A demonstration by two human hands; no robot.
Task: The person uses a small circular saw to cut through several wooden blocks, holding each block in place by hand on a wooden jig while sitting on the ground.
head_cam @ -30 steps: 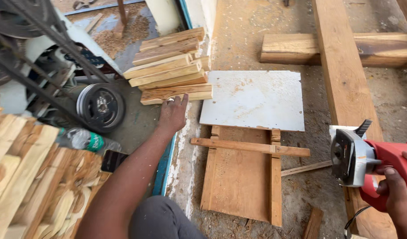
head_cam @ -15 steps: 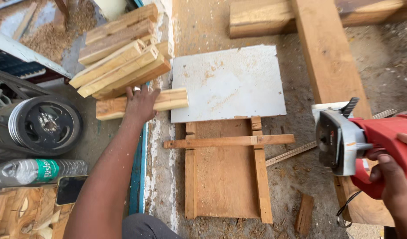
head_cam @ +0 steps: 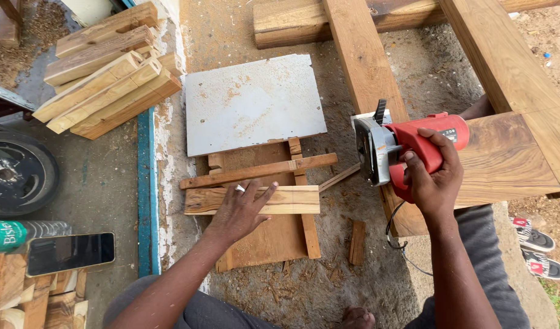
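My left hand (head_cam: 240, 210) lies flat, fingers spread, on a short pale wood block (head_cam: 292, 200) that rests across a low wooden jig board (head_cam: 274, 234) with thin cross strips (head_cam: 261, 172). My right hand (head_cam: 432, 176) grips a red handheld circular saw (head_cam: 401, 149), held to the right of the block with its blade guard facing left. The saw hovers over the end of a thick wooden plank (head_cam: 505, 161). A black cord (head_cam: 395, 234) hangs from the saw.
A stack of cut wood blocks (head_cam: 103, 67) lies at upper left. A grey flat sheet (head_cam: 252, 100) sits behind the jig. Long beams (head_cam: 359, 49) cross the top. A wheel (head_cam: 15, 173), bottle (head_cam: 18, 234) and phone (head_cam: 70, 253) lie left. Sandals (head_cam: 535, 250) are at right.
My left hand took a block from the stack and brought it down onto the jig board. The saw stayed in my right hand at the right.
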